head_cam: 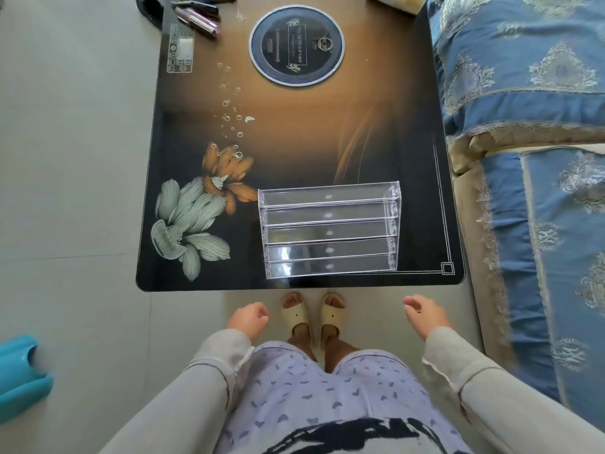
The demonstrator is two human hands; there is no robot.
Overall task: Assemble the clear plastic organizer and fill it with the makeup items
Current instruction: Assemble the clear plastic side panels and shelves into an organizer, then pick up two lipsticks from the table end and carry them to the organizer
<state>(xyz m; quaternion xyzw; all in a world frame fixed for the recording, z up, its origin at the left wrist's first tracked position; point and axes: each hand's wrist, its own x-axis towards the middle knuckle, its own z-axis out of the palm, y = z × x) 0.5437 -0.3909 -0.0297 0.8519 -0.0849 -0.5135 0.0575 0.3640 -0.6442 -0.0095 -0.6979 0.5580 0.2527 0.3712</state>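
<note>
The clear plastic organizer (329, 229) stands near the front right corner of the dark glass table (294, 142), its several stepped tiers holding nothing. Makeup items (198, 13), mostly slim tubes and pencils, lie in a heap at the table's far left corner beside a dark pouch (150, 6). My left hand (250, 319) and my right hand (425, 312) hang below the table's front edge, fingers loosely curled, holding nothing and touching nothing.
A round black hob plate (297, 45) and a control panel (180, 49) are set in the table's far part. A blue patterned sofa (530, 126) borders the right side. A turquoise plastic object (19, 375) lies on the floor at left. My feet in cream slippers (314, 314) stand by the table.
</note>
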